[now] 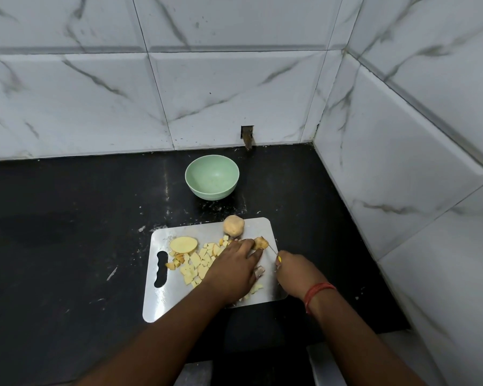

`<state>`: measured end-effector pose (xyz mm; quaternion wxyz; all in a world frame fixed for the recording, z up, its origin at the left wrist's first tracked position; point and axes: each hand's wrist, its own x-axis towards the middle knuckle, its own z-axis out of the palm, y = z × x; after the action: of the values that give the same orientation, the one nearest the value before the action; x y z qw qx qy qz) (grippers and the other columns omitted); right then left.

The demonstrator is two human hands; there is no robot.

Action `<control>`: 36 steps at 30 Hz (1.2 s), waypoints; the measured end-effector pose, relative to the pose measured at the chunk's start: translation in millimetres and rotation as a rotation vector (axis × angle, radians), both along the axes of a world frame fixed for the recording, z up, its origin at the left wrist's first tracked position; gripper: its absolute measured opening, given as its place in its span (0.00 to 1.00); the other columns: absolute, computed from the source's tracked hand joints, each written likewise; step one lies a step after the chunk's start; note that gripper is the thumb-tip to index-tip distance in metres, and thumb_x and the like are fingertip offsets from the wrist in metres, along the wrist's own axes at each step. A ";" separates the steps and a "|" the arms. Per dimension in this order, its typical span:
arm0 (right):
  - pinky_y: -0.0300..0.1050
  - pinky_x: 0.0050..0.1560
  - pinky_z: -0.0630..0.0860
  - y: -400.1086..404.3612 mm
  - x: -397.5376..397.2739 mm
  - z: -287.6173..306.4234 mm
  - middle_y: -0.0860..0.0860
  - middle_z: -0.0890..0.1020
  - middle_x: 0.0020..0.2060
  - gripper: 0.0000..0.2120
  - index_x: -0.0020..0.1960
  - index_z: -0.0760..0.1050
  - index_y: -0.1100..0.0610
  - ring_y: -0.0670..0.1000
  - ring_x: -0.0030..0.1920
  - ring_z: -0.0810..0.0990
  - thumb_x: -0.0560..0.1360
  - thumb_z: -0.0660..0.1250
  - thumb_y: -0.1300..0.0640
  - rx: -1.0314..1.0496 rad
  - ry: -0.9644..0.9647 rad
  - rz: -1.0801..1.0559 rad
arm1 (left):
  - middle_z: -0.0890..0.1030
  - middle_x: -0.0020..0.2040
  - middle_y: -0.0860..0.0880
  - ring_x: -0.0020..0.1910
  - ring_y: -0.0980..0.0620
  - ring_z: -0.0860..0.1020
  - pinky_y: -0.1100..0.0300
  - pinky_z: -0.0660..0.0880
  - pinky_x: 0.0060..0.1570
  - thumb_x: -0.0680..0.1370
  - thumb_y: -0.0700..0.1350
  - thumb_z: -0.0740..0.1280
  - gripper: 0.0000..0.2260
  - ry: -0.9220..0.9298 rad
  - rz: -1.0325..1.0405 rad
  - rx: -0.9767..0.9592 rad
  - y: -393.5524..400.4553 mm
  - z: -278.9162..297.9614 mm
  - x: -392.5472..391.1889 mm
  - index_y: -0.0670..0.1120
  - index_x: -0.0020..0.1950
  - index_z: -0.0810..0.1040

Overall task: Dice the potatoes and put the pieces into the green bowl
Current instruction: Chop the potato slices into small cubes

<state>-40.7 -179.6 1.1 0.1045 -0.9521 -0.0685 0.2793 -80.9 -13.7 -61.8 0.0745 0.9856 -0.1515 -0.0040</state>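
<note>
L hand (234,270) steadies potato piece (260,242) on board (162,305) | R hand (293,270) grips knife (273,250), blade barely visible | bowl (212,176) empty

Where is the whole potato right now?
In the head view the whole potato sits at the far edge of the cutting board, toward its right corner, just beyond the left hand and nearer than the green bowl.

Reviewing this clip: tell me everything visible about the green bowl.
The green bowl is a pale mint, round, deep bowl with a smooth matte look, probably plastic, with faint ridges near its base. It stands upright and empty on the black counter, near the tiled back wall, beyond the cutting board and apart from it. No hands or potato pieces touch it.
</note>
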 end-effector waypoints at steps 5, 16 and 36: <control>0.45 0.46 0.73 0.7 -4.6 -2.6 0.56 0.80 0.51 0.10 0.56 0.72 0.56 0.56 0.49 0.80 0.80 0.54 0.58 0.123 -0.021 -0.084 | 0.58 0.81 0.44 0.78 0.44 0.60 0.52 0.55 0.77 0.85 0.57 0.56 0.28 0.049 0.023 -0.034 -2.3 3.9 -1.7 0.46 0.82 0.59; 0.44 0.51 0.72 17.5 -4.4 -6.2 0.59 0.78 0.59 0.13 0.64 0.70 0.61 0.56 0.58 0.79 0.82 0.56 0.59 0.059 0.052 -0.046 | 0.60 0.80 0.46 0.77 0.46 0.60 0.53 0.57 0.78 0.86 0.56 0.54 0.29 0.110 0.008 0.033 -5.0 7.6 4.8 0.42 0.82 0.58; 0.45 0.53 0.73 7.9 -16.2 -8.0 0.60 0.78 0.59 0.14 0.65 0.70 0.63 0.58 0.59 0.78 0.82 0.57 0.61 0.020 0.108 0.000 | 0.58 0.81 0.45 0.76 0.46 0.61 0.54 0.56 0.77 0.86 0.56 0.52 0.29 0.110 0.017 0.077 -7.9 5.2 7.8 0.41 0.82 0.56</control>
<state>-56.9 -171.8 -7.0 0.1173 -0.9346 -0.0654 0.3293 -73.1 -21.6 -56.6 0.0447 0.9873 -0.1385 -0.0631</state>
